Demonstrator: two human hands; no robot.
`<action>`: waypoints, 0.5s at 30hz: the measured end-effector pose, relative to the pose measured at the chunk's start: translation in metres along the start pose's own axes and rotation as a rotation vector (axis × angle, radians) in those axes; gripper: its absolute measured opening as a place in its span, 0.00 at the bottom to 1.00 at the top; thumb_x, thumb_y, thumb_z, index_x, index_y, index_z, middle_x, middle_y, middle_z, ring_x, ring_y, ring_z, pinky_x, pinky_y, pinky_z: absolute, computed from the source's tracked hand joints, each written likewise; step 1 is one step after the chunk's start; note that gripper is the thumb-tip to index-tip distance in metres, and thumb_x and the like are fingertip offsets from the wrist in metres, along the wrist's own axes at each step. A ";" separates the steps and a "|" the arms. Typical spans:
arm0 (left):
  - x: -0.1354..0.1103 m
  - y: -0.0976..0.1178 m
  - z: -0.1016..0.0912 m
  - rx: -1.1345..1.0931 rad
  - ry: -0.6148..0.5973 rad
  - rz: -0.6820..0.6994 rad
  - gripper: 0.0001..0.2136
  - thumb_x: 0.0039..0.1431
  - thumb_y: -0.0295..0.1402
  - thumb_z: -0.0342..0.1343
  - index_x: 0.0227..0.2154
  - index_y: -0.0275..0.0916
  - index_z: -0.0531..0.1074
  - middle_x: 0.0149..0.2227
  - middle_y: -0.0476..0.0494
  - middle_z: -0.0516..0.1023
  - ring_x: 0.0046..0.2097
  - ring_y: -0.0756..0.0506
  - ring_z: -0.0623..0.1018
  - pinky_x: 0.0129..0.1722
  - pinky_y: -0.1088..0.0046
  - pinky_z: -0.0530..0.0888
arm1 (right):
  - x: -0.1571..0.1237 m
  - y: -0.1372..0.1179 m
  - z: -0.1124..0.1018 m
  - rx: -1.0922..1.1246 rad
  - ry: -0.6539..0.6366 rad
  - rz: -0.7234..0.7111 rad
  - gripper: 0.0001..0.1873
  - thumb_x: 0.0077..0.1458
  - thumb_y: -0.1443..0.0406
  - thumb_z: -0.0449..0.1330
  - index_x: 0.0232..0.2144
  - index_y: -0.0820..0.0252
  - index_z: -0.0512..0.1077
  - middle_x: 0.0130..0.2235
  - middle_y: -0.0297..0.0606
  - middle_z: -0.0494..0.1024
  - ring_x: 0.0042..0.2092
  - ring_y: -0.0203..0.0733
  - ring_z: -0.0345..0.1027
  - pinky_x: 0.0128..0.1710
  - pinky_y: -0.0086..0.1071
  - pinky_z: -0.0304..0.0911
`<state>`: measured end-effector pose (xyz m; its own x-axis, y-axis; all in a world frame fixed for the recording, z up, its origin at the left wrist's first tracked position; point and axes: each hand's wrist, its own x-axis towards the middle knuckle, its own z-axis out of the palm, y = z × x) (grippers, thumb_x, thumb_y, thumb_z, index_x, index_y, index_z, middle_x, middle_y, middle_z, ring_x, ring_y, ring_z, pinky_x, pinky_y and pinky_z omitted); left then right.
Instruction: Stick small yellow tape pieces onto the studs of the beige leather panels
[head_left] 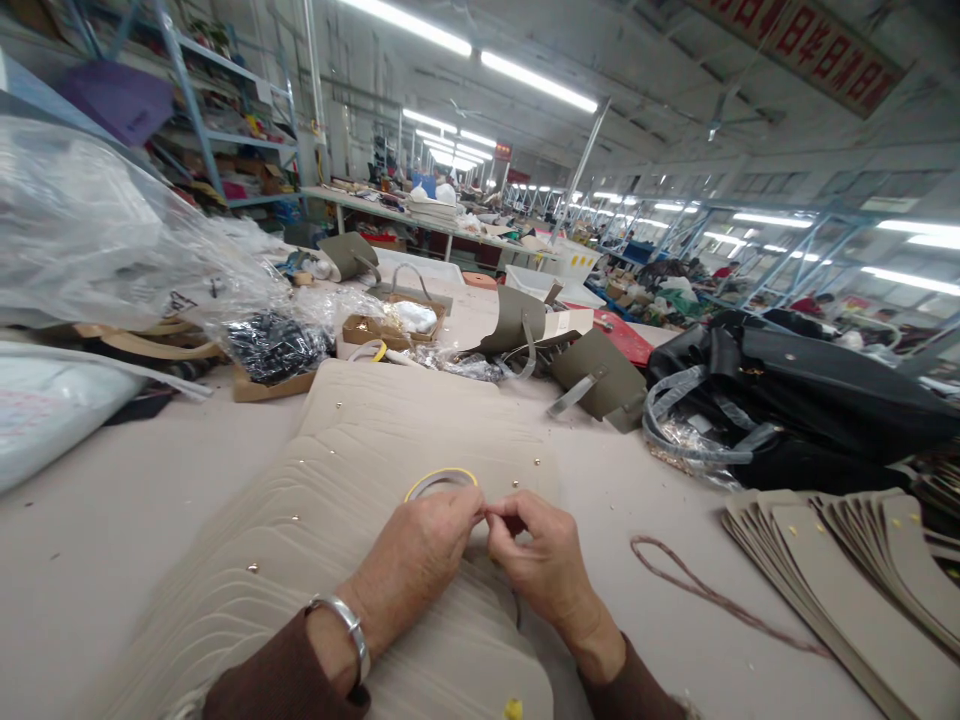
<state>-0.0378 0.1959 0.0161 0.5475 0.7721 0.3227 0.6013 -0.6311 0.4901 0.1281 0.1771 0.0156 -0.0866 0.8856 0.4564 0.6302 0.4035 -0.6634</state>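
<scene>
My left hand point(431, 545), with a silver bangle at the wrist, is closed around the near side of a yellow-edged roll of tape point(442, 477). Its thumb and forefinger pinch together at the tip. Directly opposite, my right hand point(544, 560) is closed in a pinch, fingertips meeting those of the left. Whatever lies between the fingertips is too small to make out. Beneath both hands spreads a fanned stack of beige panels point(390, 420), several with small metal studs. A yellow mark point(513, 709) shows at the stack's near edge.
Beige strips point(840, 560) lie fanned at the right, beside a looped brown cord point(697, 585). Black bags point(810, 390) stand behind them. Olive pieces with handles point(600, 375) and an open cardboard box point(367, 325) are farther back. Clear plastic wrapping point(127, 230) bulges at the left.
</scene>
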 end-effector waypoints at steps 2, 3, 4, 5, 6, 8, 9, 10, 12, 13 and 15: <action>0.001 0.001 0.000 0.030 0.039 0.029 0.09 0.65 0.26 0.42 0.29 0.40 0.63 0.28 0.48 0.71 0.30 0.47 0.71 0.30 0.72 0.65 | 0.002 -0.004 0.000 0.195 -0.019 0.256 0.07 0.51 0.65 0.58 0.24 0.61 0.73 0.19 0.33 0.74 0.21 0.35 0.66 0.22 0.26 0.62; 0.001 0.002 0.001 0.039 0.061 0.049 0.10 0.65 0.26 0.42 0.29 0.40 0.63 0.27 0.48 0.70 0.30 0.47 0.70 0.29 0.72 0.64 | 0.004 -0.005 0.000 0.297 -0.027 0.376 0.08 0.50 0.63 0.59 0.23 0.61 0.73 0.18 0.33 0.73 0.19 0.35 0.66 0.20 0.26 0.61; 0.002 0.002 0.001 0.046 0.085 0.069 0.10 0.65 0.25 0.42 0.29 0.40 0.62 0.27 0.48 0.70 0.29 0.47 0.70 0.29 0.72 0.63 | 0.005 -0.007 0.000 0.381 -0.031 0.466 0.09 0.49 0.62 0.60 0.23 0.62 0.73 0.17 0.32 0.72 0.18 0.35 0.65 0.18 0.26 0.61; 0.002 0.003 0.002 0.052 0.107 0.088 0.10 0.65 0.25 0.42 0.29 0.40 0.62 0.26 0.49 0.70 0.29 0.47 0.70 0.29 0.72 0.63 | 0.006 -0.008 0.000 0.435 -0.027 0.520 0.10 0.48 0.61 0.61 0.23 0.62 0.72 0.16 0.32 0.72 0.17 0.35 0.65 0.18 0.26 0.61; 0.003 0.003 0.003 0.058 0.126 0.102 0.10 0.64 0.25 0.42 0.28 0.40 0.62 0.26 0.49 0.70 0.29 0.47 0.69 0.29 0.71 0.63 | 0.006 -0.009 -0.001 0.454 -0.016 0.536 0.10 0.47 0.60 0.61 0.23 0.63 0.72 0.16 0.32 0.72 0.17 0.35 0.65 0.18 0.26 0.62; 0.003 0.003 0.004 0.070 0.148 0.121 0.09 0.64 0.25 0.42 0.29 0.40 0.63 0.26 0.48 0.70 0.29 0.47 0.69 0.29 0.71 0.62 | 0.005 -0.012 -0.001 0.394 0.010 0.492 0.09 0.48 0.62 0.60 0.23 0.62 0.73 0.17 0.32 0.72 0.18 0.34 0.65 0.18 0.26 0.62; 0.003 0.003 0.004 0.076 0.151 0.125 0.09 0.64 0.25 0.42 0.29 0.40 0.63 0.27 0.48 0.70 0.29 0.47 0.69 0.29 0.71 0.62 | 0.004 -0.014 -0.002 0.328 0.023 0.440 0.08 0.48 0.63 0.59 0.23 0.62 0.73 0.18 0.32 0.73 0.19 0.34 0.65 0.19 0.25 0.61; 0.003 0.003 0.004 0.084 0.153 0.128 0.09 0.64 0.25 0.42 0.29 0.40 0.63 0.27 0.48 0.70 0.29 0.47 0.70 0.29 0.71 0.62 | 0.002 -0.016 -0.002 0.251 0.038 0.373 0.08 0.49 0.64 0.59 0.23 0.62 0.74 0.19 0.33 0.74 0.20 0.34 0.66 0.20 0.25 0.62; 0.002 0.004 0.004 0.104 0.163 0.136 0.09 0.65 0.25 0.42 0.29 0.39 0.63 0.27 0.48 0.70 0.29 0.47 0.70 0.29 0.71 0.62 | 0.001 -0.020 -0.002 0.126 0.069 0.250 0.07 0.49 0.66 0.58 0.22 0.61 0.74 0.21 0.34 0.75 0.22 0.35 0.67 0.23 0.26 0.63; 0.002 0.004 0.004 0.114 0.176 0.141 0.10 0.65 0.26 0.42 0.29 0.39 0.63 0.27 0.48 0.70 0.29 0.47 0.70 0.28 0.71 0.62 | 0.000 -0.021 -0.001 0.108 0.078 0.227 0.07 0.49 0.66 0.58 0.22 0.61 0.74 0.22 0.34 0.75 0.23 0.35 0.67 0.24 0.26 0.63; 0.000 0.008 0.005 0.124 0.222 0.168 0.10 0.66 0.26 0.41 0.29 0.40 0.63 0.26 0.48 0.69 0.28 0.47 0.69 0.28 0.70 0.62 | 0.002 -0.018 -0.002 0.179 0.076 0.294 0.07 0.49 0.65 0.58 0.22 0.61 0.74 0.21 0.33 0.74 0.22 0.35 0.67 0.23 0.26 0.64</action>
<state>-0.0306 0.1908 0.0161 0.5133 0.6449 0.5663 0.5870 -0.7452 0.3165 0.1175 0.1710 0.0297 0.1402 0.9528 0.2691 0.4737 0.1741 -0.8633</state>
